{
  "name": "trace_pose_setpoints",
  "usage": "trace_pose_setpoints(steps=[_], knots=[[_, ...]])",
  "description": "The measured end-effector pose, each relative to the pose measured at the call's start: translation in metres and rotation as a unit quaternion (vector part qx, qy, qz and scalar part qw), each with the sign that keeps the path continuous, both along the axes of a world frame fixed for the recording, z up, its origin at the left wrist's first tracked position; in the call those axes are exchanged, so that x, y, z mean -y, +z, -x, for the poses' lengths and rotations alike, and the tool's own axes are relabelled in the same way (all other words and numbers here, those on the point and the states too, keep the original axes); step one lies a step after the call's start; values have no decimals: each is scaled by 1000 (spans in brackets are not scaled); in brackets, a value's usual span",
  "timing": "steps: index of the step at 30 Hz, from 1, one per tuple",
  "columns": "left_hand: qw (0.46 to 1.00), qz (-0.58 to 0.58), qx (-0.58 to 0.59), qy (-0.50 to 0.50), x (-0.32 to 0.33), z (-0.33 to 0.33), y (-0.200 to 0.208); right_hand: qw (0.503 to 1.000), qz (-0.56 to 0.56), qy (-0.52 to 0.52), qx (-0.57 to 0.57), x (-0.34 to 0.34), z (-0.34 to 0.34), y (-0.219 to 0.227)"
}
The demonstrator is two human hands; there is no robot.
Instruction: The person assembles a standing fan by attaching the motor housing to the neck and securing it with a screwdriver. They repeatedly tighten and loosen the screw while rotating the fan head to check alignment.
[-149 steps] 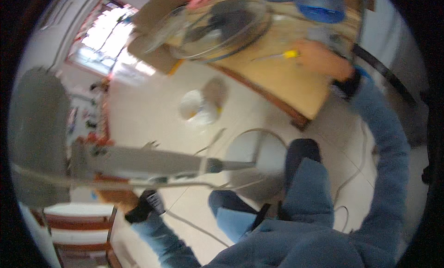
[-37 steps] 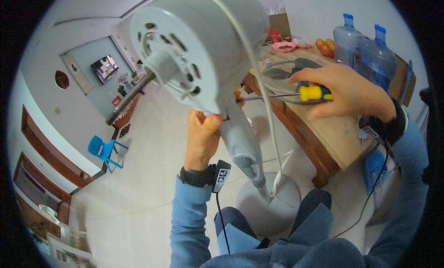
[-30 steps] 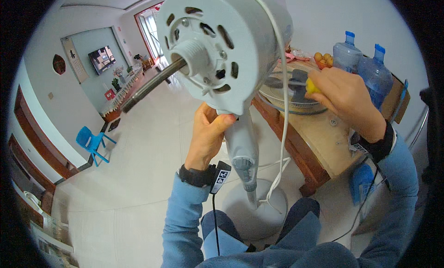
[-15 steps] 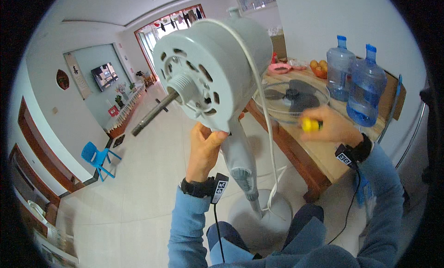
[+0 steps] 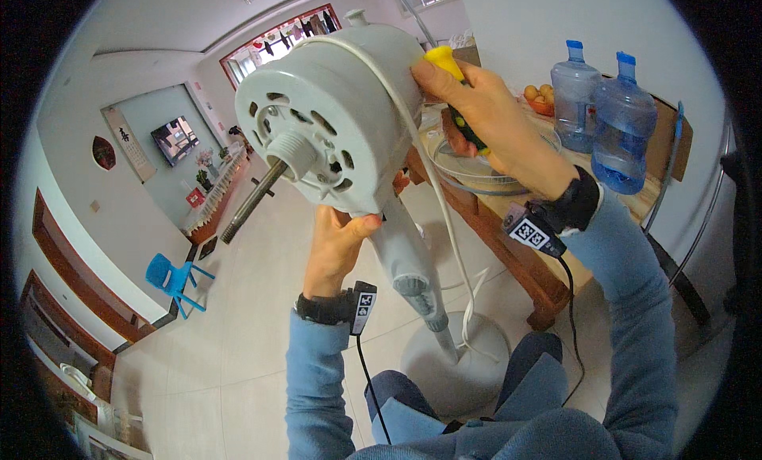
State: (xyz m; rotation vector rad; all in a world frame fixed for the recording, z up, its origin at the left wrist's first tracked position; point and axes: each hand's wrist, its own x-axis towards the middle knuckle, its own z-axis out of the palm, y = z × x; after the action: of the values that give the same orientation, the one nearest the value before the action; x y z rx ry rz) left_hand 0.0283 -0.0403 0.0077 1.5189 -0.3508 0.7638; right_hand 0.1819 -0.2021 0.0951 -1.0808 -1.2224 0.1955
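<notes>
A grey-white pedestal fan's motor housing (image 5: 349, 103) tilts before me, its bare metal shaft (image 5: 255, 200) jutting toward the lower left. My left hand (image 5: 335, 246) is wrapped around the neck just below the housing. Beside the housing's right rear, my right hand (image 5: 508, 123) grips a screwdriver (image 5: 444, 61) with a yellow and black handle. Its long metal shank points up and left, behind the housing. Whether its tip touches anything cannot be seen. A white cord (image 5: 409, 115) drapes over the housing and runs down to the round base (image 5: 460, 373) on the floor.
A wooden table (image 5: 484, 242) at the right bears a wire fan grille (image 5: 548, 134), partly hidden by my right arm. Farther back are two blue water jugs (image 5: 623, 130) and a bowl of round orange fruit (image 5: 540, 103). A blue chair (image 5: 176, 281) stands at the left.
My right hand has moved up and left from over the table to the housing's rear with the screwdriver. The housing has shifted slightly left in view; my left hand keeps its hold.
</notes>
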Motion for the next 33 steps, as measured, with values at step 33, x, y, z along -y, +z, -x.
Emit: trace_pose_setpoints(steps=[33], knots=[[979,14,-81,186,-2,-5,-7,718,474,-347,372,96,-254,-253]])
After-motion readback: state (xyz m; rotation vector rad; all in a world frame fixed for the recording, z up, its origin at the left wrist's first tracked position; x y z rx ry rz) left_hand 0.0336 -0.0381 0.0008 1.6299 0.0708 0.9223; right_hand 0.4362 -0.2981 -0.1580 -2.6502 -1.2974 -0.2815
